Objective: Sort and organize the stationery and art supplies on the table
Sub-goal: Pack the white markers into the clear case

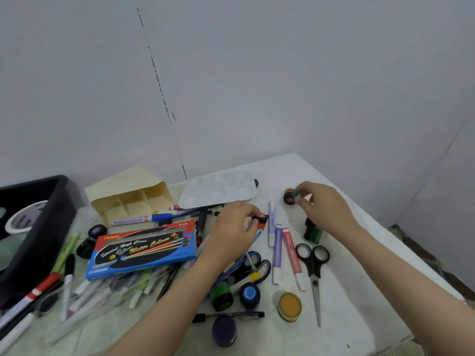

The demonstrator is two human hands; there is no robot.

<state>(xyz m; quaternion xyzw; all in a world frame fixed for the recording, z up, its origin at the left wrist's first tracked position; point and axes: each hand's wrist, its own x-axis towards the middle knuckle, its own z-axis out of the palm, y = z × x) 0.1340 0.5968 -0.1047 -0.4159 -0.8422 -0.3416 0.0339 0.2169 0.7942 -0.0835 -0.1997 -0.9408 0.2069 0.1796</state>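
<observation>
The dark tray [33, 227] at the desk's left edge is cut off by the frame, and the pens [84, 291] heaped at the near left blur together. The left forearm covers part of the clutter behind the blue watercolour box [144, 250]. Left hand [232, 227], mid-desk: fingers pinched closed around a small black-and-orange paint pot [261, 219], held just above the surface beside the pastel markers [279, 249]. Right hand [322, 209], toward the far right corner: fingertips closed on a small green piece [296, 194], touching a dark pot [289, 197] there; whether it's a cap I can't tell. Scissors [314, 271] lie near the right edge, under that wrist.
</observation>
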